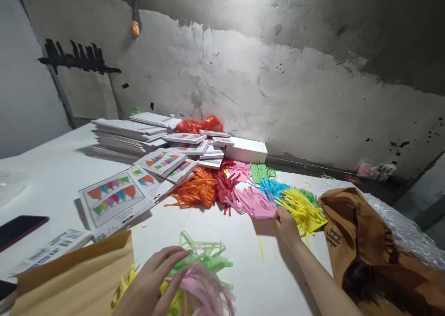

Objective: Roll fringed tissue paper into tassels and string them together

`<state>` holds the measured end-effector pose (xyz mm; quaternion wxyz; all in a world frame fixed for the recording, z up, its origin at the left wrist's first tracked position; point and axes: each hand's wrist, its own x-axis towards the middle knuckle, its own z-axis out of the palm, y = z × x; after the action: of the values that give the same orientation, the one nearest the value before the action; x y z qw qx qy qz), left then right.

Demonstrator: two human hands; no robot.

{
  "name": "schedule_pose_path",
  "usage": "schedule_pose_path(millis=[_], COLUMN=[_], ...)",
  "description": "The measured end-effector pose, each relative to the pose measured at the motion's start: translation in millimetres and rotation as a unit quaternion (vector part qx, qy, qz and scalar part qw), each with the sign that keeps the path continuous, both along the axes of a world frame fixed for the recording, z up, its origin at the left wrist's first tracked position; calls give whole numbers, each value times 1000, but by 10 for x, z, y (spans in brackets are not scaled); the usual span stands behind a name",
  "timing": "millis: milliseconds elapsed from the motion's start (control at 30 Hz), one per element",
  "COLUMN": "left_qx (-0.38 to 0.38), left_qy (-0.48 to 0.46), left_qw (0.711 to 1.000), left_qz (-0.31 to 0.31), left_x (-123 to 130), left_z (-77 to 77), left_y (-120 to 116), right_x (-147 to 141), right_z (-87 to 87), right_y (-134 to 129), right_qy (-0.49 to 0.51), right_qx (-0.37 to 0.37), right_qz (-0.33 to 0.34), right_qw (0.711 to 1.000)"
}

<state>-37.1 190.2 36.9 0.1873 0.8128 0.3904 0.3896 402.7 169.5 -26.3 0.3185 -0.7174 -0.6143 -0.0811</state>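
My left hand (pixel 158 276) is at the front, its fingers curled over a bunch of fringed paper tassels. Green fringe (pixel 212 262) sticks out beyond the fingertips, pink fringe (pixel 205 288) hangs on the right, and some yellow shows below. My right hand (pixel 287 225) reaches forward with its fingers pinched at the lower right corner of a pink fringed tassel (pixel 255 203). Beside that hand lie yellow tassels (pixel 302 207), with blue ones (pixel 273 187) behind. Orange (pixel 198 188) and dark red tassels (pixel 225 184) form the left side of the row.
Printed cards with bunting pictures (pixel 114 200) and a stack of white sheets (pixel 128 137) occupy the left. A white box (pixel 246 150) and a red plastic bag (pixel 200 124) stand near the wall. Brown cloth (pixel 347 228) lies right; a brown envelope (pixel 76 279) and a phone (pixel 22 230) lie front left.
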Motion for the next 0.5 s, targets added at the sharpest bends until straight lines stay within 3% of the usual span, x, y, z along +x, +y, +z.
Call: schedule_pose_path(millis=[133, 233, 367, 500], left_qx=[-65, -115, -142, -181], left_qy=[124, 188, 167, 129], left_qw=[984, 966, 967, 963], left_qz=[-111, -135, -133, -149], left_x=[556, 1212, 2060, 2505], left_z=[329, 400, 164, -128], left_y=[-50, 77, 415, 720], right_x=[-52, -84, -107, -121], right_z=[-61, -112, -186, -272], right_y=[31, 70, 109, 183], right_qy=[68, 126, 207, 300], right_qx=[80, 120, 155, 175], right_qz=[1, 6, 16, 25], right_qw=[994, 985, 966, 937])
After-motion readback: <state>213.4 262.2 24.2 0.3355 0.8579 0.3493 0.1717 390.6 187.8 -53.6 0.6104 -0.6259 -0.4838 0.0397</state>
